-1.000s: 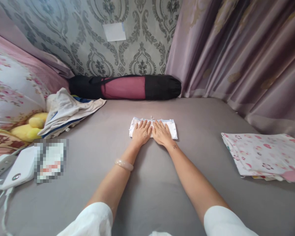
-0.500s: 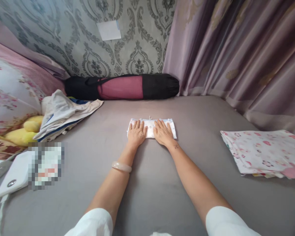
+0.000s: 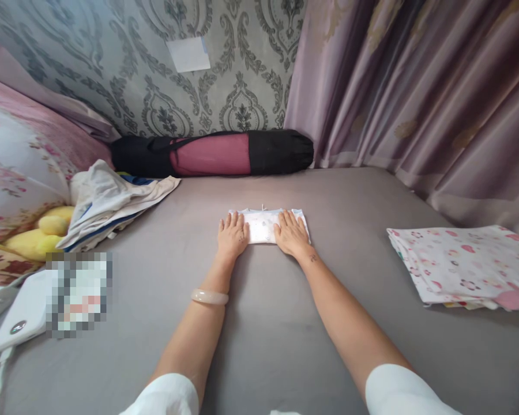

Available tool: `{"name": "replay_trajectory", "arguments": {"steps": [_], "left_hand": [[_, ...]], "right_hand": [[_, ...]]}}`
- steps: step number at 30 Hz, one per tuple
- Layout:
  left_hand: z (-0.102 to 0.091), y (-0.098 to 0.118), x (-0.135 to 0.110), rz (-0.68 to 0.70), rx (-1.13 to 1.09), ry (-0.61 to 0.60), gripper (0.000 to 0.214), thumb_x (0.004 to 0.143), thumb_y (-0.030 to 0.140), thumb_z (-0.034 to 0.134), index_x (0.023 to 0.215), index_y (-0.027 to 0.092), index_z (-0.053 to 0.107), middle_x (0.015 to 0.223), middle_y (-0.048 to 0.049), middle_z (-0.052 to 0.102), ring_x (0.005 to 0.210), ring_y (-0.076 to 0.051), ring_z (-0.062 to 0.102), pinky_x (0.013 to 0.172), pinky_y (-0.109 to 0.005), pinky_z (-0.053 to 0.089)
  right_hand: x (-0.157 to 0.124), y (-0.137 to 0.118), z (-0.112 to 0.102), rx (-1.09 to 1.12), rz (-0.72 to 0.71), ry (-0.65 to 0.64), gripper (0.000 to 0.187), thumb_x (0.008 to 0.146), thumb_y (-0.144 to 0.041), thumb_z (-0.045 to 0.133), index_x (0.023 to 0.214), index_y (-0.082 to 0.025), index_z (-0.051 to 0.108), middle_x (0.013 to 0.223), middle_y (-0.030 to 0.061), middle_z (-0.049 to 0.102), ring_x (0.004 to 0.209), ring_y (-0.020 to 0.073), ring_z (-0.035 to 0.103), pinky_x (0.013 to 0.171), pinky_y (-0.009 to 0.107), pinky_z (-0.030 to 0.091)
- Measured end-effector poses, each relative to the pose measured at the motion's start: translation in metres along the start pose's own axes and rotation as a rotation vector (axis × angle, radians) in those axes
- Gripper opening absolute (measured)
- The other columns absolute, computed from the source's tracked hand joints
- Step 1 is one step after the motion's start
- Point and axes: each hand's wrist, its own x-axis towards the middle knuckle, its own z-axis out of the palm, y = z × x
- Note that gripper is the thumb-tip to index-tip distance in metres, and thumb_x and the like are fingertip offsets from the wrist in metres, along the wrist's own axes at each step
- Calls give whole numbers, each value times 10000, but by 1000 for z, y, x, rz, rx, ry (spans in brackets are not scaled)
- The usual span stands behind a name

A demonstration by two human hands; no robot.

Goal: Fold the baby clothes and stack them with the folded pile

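Note:
A folded white cloth with small faint prints and a pale blue edge lies flat on the grey bed sheet. Its kind of garment or fabric cannot be made out. My left hand rests palm down over its left end, fingers stretched away from me. Over the right end lies my right hand, also flat with the fingers extended. The middle of the cloth shows between them. A small white tie or tag sticks out at its far edge. A pale bangle circles my left forearm.
A black and maroon long bag lies along the wall. To the left are a pile of clothes, a yellow plush toy, and a white power bank with cables. Folded patterned fabric lies at the right.
My hands have moved apart along the cloth, the left one outward to its left end and the right one slightly right. More of the cloth's middle shows. The view has shifted a little.

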Motion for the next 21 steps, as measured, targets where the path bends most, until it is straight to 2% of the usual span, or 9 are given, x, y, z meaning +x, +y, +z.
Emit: {"name": "replay_trajectory", "arguments": {"steps": [3,6,13,18,21], "left_hand": [[-5,-3,-1,0,-4,39,516,972,297,275,1424,139,466,1518,-114,409,1438,-279,309,1192,-511,188],[-8,-9,-1,-13,4,99,534,959,281,292,1444,112,439,1534,-107,382,1468,-284,230,1208,-505,130],[-7,-14,1,-104,-56,-54,568,978,361,243,1482,137,382,1545,-93,362,1458,-275,262,1203,-522,128],[-5,-16,0,-111,-74,-56,566,978,373,240,1486,162,374,1548,-95,355,1453,-273,276,1190,-553,143],[-6,-16,0,-90,-65,-3,556,974,362,260,1466,147,405,1532,-107,382,1453,-286,273,1186,-565,140]], "right_hand": [[0,6,-5,-15,19,45,587,997,-324,221,1514,-56,298,1595,125,221,1479,248,150,1198,435,95],[0,16,-8,-45,92,111,594,988,-305,239,1515,-32,276,1601,146,186,1482,271,126,1197,454,88],[3,27,-3,-3,170,22,617,993,-336,205,1522,-21,238,1595,148,208,1467,260,193,1184,424,182],[4,29,-3,9,174,6,611,997,-336,207,1525,-30,236,1598,143,203,1469,257,185,1186,420,173],[2,26,-6,7,169,44,599,997,-325,218,1515,-29,265,1592,144,223,1468,268,182,1190,466,134]]}}
